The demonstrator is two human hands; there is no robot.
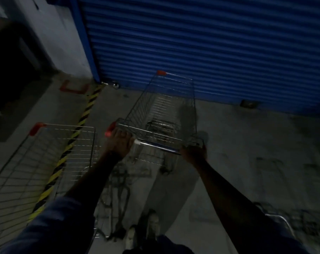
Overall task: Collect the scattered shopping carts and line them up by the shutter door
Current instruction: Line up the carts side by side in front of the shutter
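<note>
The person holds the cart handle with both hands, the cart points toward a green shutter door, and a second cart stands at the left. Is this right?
Not fully: the shutter door is blue, not green, as the head view shows. The rest holds: the left hand and right hand grip the cart handle, and a second cart stands at the left.

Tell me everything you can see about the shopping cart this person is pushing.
The pushed cart is a silver wire-mesh basket that looks like metal, seemingly empty, with red caps on its left corners and a blue handle bar. It stands upright on the concrete floor, nose pointed at the blue shutter door. The left hand and right hand each grip an end of the handle. Another cart stands to its left, apart.
</note>
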